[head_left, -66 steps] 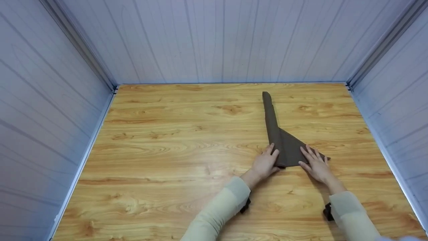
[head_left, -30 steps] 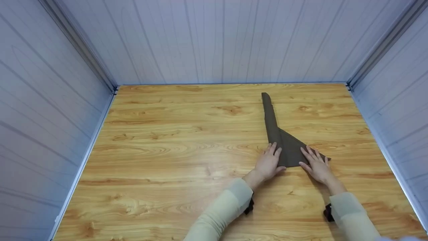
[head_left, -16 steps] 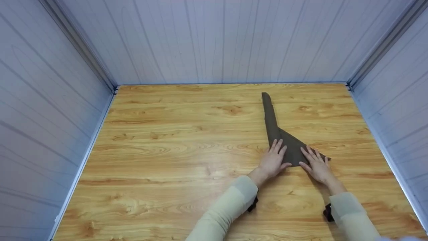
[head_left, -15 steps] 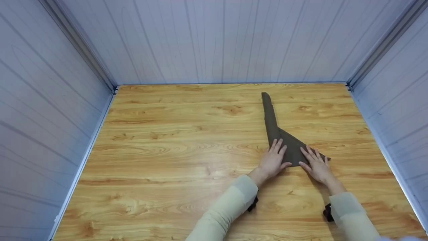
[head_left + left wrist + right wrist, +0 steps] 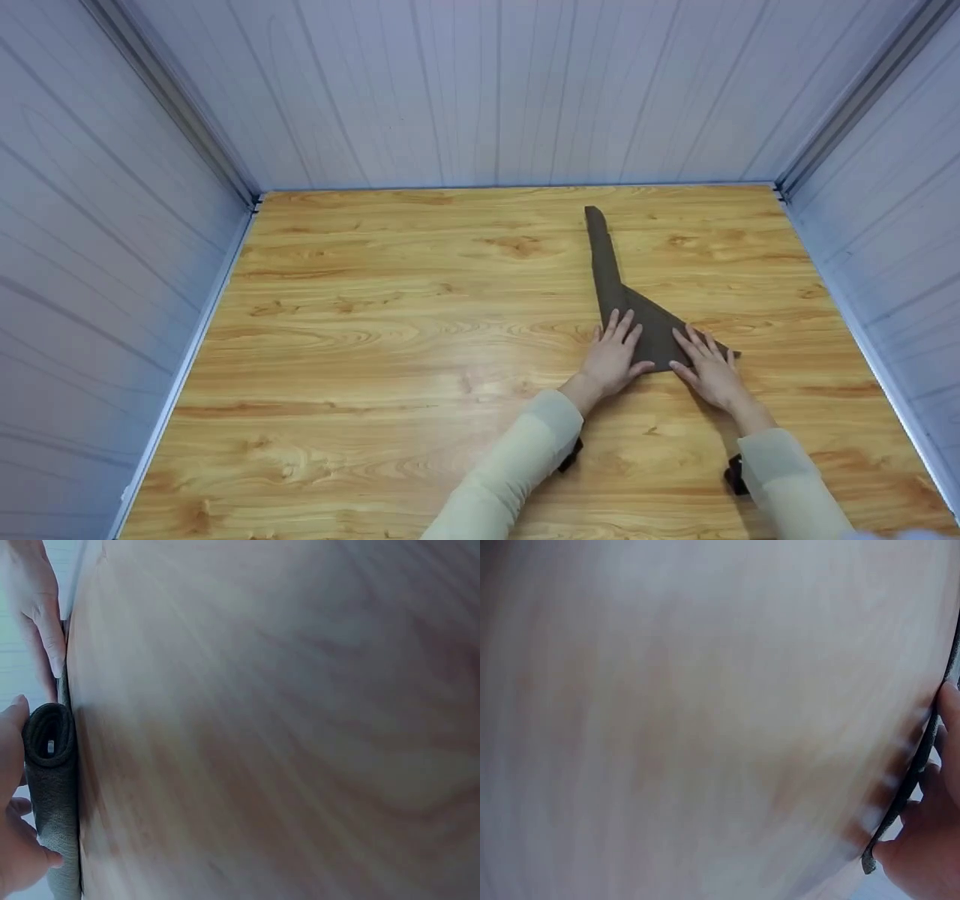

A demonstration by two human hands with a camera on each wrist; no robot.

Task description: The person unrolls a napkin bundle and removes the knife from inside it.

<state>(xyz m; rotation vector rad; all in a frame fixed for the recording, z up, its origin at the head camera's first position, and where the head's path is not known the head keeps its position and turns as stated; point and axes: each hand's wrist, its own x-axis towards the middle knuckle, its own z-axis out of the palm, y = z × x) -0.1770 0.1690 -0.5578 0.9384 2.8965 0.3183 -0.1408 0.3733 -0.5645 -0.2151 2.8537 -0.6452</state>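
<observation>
A dark brown cloth (image 5: 606, 262) lies on the table, right of the middle. Its left part is a long roll pointing toward the back wall, and a flat triangular flap spreads to the right. My left hand (image 5: 611, 364) rests on the near end of the roll with fingers extended. In the left wrist view, the hollow end of the rolled cloth (image 5: 56, 795) shows between thumb and fingers. On the flap's right corner my right hand (image 5: 712, 375) presses down with spread fingers. The right wrist view shows the cloth's thin edge (image 5: 907, 787) under that hand.
The wood-grain table (image 5: 375, 337) extends widely to the left of the cloth. Pale panelled walls stand at the back (image 5: 465, 97), left (image 5: 97, 262) and right (image 5: 892, 225). Each wrist wears a small black device, such as the one beside the right sleeve (image 5: 736, 476).
My left hand has slid a little to the right, and the near part of the roll has advanced over the flap, leaving less of it flat. My right hand has stayed in place.
</observation>
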